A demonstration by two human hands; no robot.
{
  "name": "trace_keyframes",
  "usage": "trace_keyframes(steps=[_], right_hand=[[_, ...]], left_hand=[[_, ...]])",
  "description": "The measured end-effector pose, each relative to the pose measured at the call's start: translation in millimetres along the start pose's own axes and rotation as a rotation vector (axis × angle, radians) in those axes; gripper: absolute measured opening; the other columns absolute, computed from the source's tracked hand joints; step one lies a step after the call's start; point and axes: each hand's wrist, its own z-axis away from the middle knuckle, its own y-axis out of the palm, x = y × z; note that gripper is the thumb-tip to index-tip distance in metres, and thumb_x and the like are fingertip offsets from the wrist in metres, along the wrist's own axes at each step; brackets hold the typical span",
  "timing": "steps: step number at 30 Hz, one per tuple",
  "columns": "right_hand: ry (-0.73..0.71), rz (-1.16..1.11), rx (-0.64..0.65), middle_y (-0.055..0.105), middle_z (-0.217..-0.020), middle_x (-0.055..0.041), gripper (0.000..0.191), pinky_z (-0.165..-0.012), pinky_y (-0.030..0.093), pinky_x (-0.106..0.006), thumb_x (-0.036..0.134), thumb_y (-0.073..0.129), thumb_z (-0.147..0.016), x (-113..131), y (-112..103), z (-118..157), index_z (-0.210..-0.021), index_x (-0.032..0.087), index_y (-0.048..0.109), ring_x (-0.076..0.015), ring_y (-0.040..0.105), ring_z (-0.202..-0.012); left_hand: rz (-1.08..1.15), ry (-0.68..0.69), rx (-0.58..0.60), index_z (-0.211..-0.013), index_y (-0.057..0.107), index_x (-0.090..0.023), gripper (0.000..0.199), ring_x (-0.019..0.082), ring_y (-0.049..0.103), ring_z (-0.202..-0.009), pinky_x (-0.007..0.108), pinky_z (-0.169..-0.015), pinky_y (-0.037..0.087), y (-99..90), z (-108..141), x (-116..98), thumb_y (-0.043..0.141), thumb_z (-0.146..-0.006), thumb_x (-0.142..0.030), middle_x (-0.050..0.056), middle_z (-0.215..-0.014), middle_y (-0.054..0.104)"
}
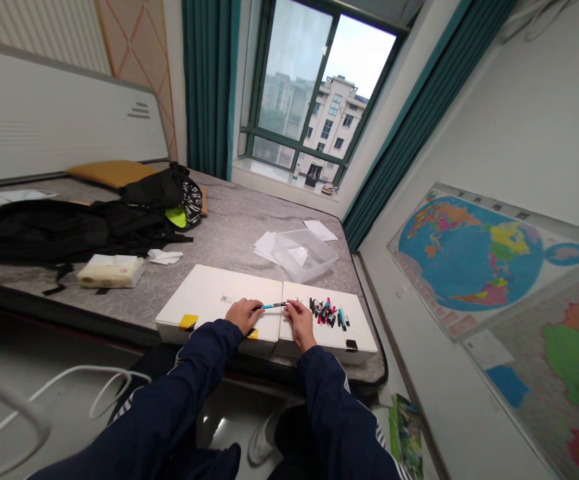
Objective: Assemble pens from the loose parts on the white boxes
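Your left grip (243, 315) and right grip (299, 321) were both closed, with the fingers pinching opposite ends of one teal pen (270, 306), which lay level between them. Beneath both grips, two white panels (214, 300) sat side by side on a grey mattress (249, 230), their seam just under the pen. Whether the pen touched them, you could not tell from this view. Just beyond your right grip, on the right panel, lay a loose heap of markers (326, 312), mostly black with some red and teal. Straight ahead of the grips, past the panels, stood a clear plastic box (303, 255), tilted on the mattress, with loose paper (266, 245) against its left side. Well left of your left grip sat a tissue pack (112, 271), and farther left and ahead lay a black backpack (39, 230). Well right of the grips, a world map (469, 257) hung on the wall.
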Motion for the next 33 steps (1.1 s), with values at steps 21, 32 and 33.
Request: trace_keyframes(steps=[21, 32, 33], right_hand=[[-0.205, 0.567, 0.080, 0.050, -0.044, 0.0019, 0.053, -0.048, 0.037, -0.021, 0.055, 0.042, -0.091, 6.0, 6.8, 6.6, -0.053, 0.019, 0.048, -0.0097, 0.046, -0.042], [-0.137, 0.437, 0.133, 0.057, -0.049, 0.0019, 0.045, -0.042, 0.036, -0.020, 0.059, 0.046, -0.088, 10.5, 11.4, 11.4, -0.067, 0.019, 0.051, -0.0097, 0.048, -0.040], [-0.127, 0.408, 0.144, 0.059, -0.051, 0.0025, 0.041, -0.040, 0.035, -0.019, 0.057, 0.048, -0.087, 10.3, 11.5, 11.8, -0.072, 0.020, 0.050, -0.0096, 0.048, -0.039]], left_hand=[[0.084, 0.135, -0.153, -0.095, 0.065, -0.019, 0.018, 0.022, 0.058, -0.082, 0.036, -0.078, 0.048, 11.4, -1.0, 13.8, 0.055, -0.087, -0.031, 0.006, -0.089, 0.069], [0.097, 0.119, -0.164, -0.094, 0.066, -0.020, 0.020, 0.023, 0.059, -0.084, 0.036, -0.080, 0.048, 12.9, -1.6, 15.2, 0.054, -0.087, -0.034, 0.006, -0.091, 0.070], [0.097, 0.117, -0.163, -0.094, 0.066, -0.020, 0.020, 0.023, 0.059, -0.084, 0.036, -0.080, 0.048, 13.1, -1.5, 15.3, 0.054, -0.087, -0.034, 0.006, -0.091, 0.070]])
